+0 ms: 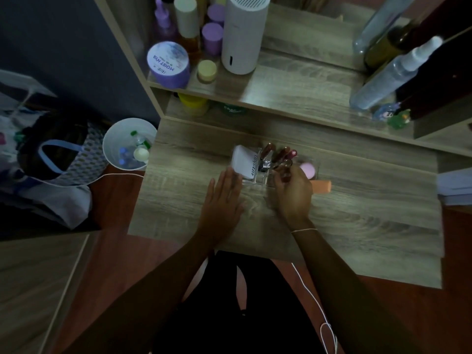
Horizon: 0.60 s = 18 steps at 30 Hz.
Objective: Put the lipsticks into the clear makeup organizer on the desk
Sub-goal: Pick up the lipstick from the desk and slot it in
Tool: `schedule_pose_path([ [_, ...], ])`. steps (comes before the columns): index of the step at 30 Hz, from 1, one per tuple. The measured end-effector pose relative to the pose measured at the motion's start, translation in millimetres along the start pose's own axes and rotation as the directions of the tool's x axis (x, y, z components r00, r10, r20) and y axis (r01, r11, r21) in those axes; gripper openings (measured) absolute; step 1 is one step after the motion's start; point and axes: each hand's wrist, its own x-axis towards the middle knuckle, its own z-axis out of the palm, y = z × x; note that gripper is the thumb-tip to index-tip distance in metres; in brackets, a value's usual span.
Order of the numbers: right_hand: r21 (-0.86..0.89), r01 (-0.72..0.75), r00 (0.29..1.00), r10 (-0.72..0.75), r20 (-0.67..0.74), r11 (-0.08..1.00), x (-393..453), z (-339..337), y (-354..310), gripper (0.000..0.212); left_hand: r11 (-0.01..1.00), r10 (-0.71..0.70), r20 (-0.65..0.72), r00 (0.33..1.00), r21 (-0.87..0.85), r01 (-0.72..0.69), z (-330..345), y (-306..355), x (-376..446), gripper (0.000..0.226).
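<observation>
The clear makeup organizer (258,178) stands on the wooden desk (357,213) in the middle of the view. Several dark reddish lipsticks (268,149) stand upright in it, beside a white compact (246,162) on its left side and a pink sponge (307,169) on its right. My right hand (293,195) is closed on one lipstick (286,166) and holds it over the organizer's slots. My left hand (223,198) lies flat on the desk, fingers spread, its tips touching the organizer's left edge.
An orange tube (323,186) lies on the desk just right of my right hand. A raised shelf (293,90) behind holds jars, a white cylinder (244,34) and spray bottles. A white bin (130,144) and a bag (56,154) sit on the floor left.
</observation>
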Motion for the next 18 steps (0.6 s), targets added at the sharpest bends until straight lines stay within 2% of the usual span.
schedule_pose_path([
  [7,-0.066,-0.082,0.996,0.084,0.015,0.994,-0.1,8.3,-1.8,0.014,1.0,-0.02,-0.021,1.0,0.012,0.02,1.4,-2.8,-1.9,0.071],
  [18,-0.018,-0.067,0.997,0.067,0.021,0.998,-0.7,10.0,-4.9,0.009,1.0,-0.024,-0.062,0.998,0.006,0.024,-10.1,-5.4,-7.5,0.073],
])
